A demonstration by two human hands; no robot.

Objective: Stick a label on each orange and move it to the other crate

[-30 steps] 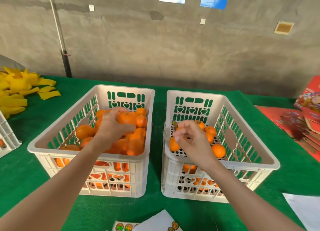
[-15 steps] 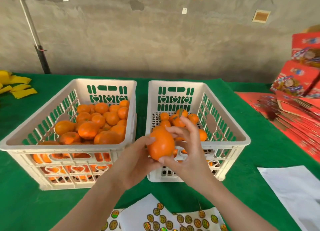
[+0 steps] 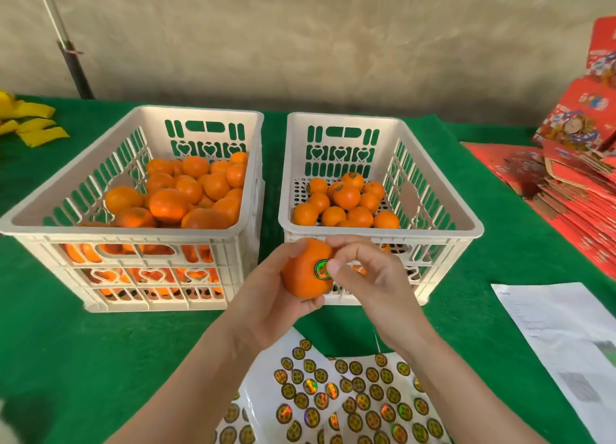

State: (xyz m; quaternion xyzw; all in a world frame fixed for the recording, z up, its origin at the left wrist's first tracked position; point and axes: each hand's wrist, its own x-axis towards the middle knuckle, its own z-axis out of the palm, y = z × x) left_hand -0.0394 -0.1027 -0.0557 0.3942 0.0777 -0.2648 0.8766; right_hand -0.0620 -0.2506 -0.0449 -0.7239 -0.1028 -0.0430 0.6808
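Note:
My left hand (image 3: 266,303) grips an orange (image 3: 305,270) in front of the right crate (image 3: 466,223). A round green-and-gold label (image 3: 321,269) sits on the orange's side, and the thumb of my right hand (image 3: 370,277) presses on the label's edge. The left crate (image 3: 20,222) is heaped with unlabelled oranges (image 3: 186,193). In the right crate lie several oranges (image 3: 346,202), some with labels showing. A sheet of round shiny labels (image 3: 336,397) lies on the green cloth below my wrists.
Green cloth (image 3: 100,360) covers the table. A printed white paper (image 3: 563,337) lies at the right. Red flattened cartons (image 3: 573,177) are stacked at the far right. Yellow foam pieces (image 3: 30,123) lie at the far left. A grey wall stands behind.
My left hand lifted an orange out of the left crate and brought it in front of the right crate. My right hand left the right crate and now presses a label onto the orange.

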